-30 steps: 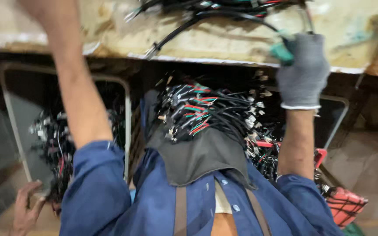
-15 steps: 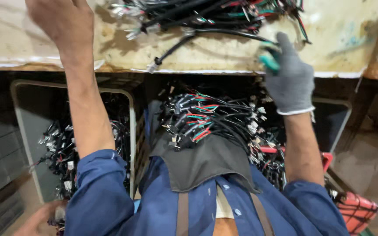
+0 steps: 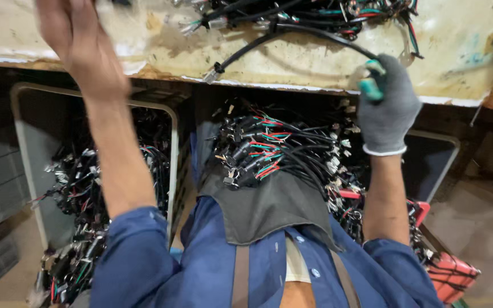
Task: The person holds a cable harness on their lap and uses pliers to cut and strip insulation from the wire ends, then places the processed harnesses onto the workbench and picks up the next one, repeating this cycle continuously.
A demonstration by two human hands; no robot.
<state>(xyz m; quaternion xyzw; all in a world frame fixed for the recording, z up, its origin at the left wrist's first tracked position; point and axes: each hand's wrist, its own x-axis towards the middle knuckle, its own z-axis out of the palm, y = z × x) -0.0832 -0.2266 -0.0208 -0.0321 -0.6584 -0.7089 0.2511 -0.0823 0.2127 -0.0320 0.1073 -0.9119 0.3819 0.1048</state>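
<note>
Gloved right hand is clamped on a green-handled tool at the bench's front edge, touching the black cable. Bare left hand is blurred, can't tell its grip. Cable could easily slip off the edge into the wire pile on the lap.

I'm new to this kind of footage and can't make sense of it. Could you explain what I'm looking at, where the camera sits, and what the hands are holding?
The camera sits on a person's head and looks down at their own arms and blue shirt. The left hand, bare and blurred, reaches over the stained worktop; whether it grips anything cannot be told. The right hand, in a grey glove, closes on a teal-handled tool beside a black cable. A tangle of wire harnesses lies on the worktop. A bundle of wires rests on the dark apron in the lap, and a crate on the left holds more.
</note>
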